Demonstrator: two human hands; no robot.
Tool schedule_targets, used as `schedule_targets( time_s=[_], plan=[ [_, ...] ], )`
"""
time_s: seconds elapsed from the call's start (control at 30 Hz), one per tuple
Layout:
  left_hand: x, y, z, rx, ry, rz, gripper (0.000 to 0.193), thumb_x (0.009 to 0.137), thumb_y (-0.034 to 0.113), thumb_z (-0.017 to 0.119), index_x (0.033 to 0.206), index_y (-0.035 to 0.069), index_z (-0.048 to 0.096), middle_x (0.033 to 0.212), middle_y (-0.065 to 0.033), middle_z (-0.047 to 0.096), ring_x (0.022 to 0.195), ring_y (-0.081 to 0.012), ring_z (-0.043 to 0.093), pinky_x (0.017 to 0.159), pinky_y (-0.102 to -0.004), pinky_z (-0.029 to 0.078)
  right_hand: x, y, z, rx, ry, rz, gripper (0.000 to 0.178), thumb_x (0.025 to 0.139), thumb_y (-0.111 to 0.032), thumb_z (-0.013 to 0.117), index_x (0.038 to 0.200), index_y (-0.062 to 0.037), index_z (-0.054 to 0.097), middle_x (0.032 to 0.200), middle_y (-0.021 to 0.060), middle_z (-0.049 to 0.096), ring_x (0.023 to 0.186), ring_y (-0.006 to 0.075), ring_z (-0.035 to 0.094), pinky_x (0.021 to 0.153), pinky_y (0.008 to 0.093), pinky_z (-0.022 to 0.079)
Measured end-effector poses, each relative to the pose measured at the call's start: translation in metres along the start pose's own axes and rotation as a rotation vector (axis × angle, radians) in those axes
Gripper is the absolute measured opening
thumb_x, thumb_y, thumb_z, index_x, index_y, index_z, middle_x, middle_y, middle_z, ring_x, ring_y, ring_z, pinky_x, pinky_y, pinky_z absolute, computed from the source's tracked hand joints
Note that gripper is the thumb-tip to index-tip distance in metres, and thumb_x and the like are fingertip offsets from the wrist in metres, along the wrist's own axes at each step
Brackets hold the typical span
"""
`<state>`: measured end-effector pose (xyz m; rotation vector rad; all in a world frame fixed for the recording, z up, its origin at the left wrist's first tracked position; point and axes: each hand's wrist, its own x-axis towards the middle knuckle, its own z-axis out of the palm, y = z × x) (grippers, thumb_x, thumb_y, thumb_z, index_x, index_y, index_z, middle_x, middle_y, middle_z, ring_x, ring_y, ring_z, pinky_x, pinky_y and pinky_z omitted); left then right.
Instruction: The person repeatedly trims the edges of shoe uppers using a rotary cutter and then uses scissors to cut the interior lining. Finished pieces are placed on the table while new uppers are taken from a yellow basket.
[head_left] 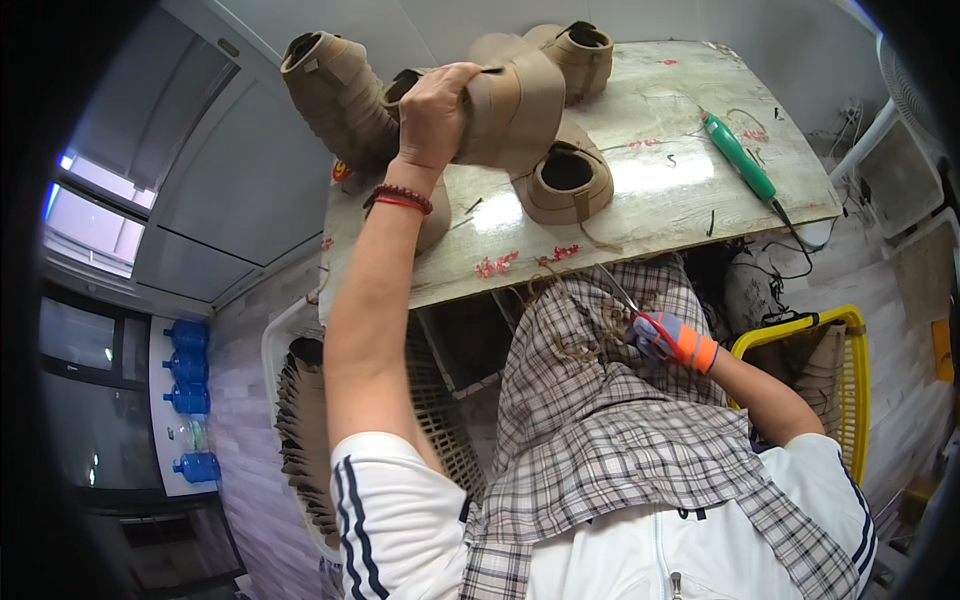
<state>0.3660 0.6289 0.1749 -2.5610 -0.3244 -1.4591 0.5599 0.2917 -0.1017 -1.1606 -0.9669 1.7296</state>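
Raised over the far left part of the work table (pixel 660 215), my left hand (pixel 435 115) is closed on the edge of a tan shoe upper (pixel 515 105). Directly in front of it, another tan upper (pixel 570 190) rests with its dark opening facing up. A nested stack of uppers (pixel 340 100) leans at the left, and one more upper (pixel 588 62) stands behind. My right hand (pixel 672 338), in a grey and orange glove, is closed round red-handled scissors (pixel 622 290) above my lap. The scissors point toward the table's near edge.
A green pen-shaped electric tool (pixel 738 155) lies at the table's right, its black cord hanging over the edge. Loose thread scraps and red marks dot the tabletop. A white basket (pixel 272 345) with stacked uppers stands at left, a yellow basket (pixel 858 400) at right.
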Motion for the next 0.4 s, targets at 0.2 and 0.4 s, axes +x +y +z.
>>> schedule_targets(
  time_s=[0.2, 0.4],
  plan=[
    [-0.078, -0.022, -0.077, -0.093, 0.287, -0.23, 0.033, 0.091, 0.008, 0.054, 0.123, 0.001, 0.053, 0.122, -0.0122, 0.058, 0.112, -0.0215, 0.056, 0.094, -0.0342, 0.045, -0.011, -0.025, 0.003, -0.35, 0.11, -0.171, 0.03, 0.093, -0.031, 0.059, 0.1, -0.0018, 0.06, 0.066, -0.0005, 0.051, 0.053, 0.0075, 0.045, 0.052, 0.0227, 0.038],
    [-0.242, 0.102, -0.145, -1.031, 0.621, -1.07, 0.048, 0.093, 0.018, 0.061, 0.133, 0.0, 0.043, 0.144, -0.0141, 0.038, 0.12, -0.0292, 0.048, 0.102, -0.0401, 0.04, -0.033, -0.094, 0.016, -0.482, 0.404, -0.169, 0.029, 0.087, -0.006, 0.065, 0.113, -0.0013, 0.055, 0.088, 0.0024, 0.058, 0.072, 0.0049, 0.048, 0.068, 0.0201, 0.044]
  ],
)
